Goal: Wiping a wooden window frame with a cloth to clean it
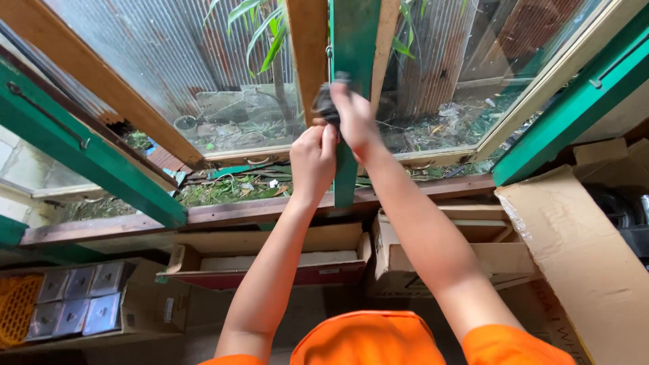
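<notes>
Both arms in short orange sleeves reach up to the tall green-painted wooden window post (353,40), which stands between two open glass casements with pale wood frames. The post's long axis runs straight up and down, its lower end meeting the brown wooden sill (223,211) and its upper end going out of the top of the view.

The right hand (353,116) is clenched around a small dark wad, perhaps a rag or scrubbing pad (326,103), and presses it flat against the left edge of the green post, about halfway up the visible length. The wad is partly hidden by the fingers, so its exact kind cannot be told. The left hand (312,159) sits just below and to the left of the right one, fingers curled shut, its knuckles touching the right hand's wrist and lying against the post; whether it grips anything of its own cannot be told.

Left of the post, another green window frame (88,152) slants down toward the sill. Beyond the glass there is a grey corrugated metal fence and a leafy green plant (267,34). Beneath the sill, below the post, sit open brown cardboard boxes (270,260), one with a red lower edge. Far left of the post lies a box of small silvery packets (78,301) beside an orange plastic mesh basket (17,307). To the right of the post leans a large sheet of torn brown cardboard (574,250).
</notes>
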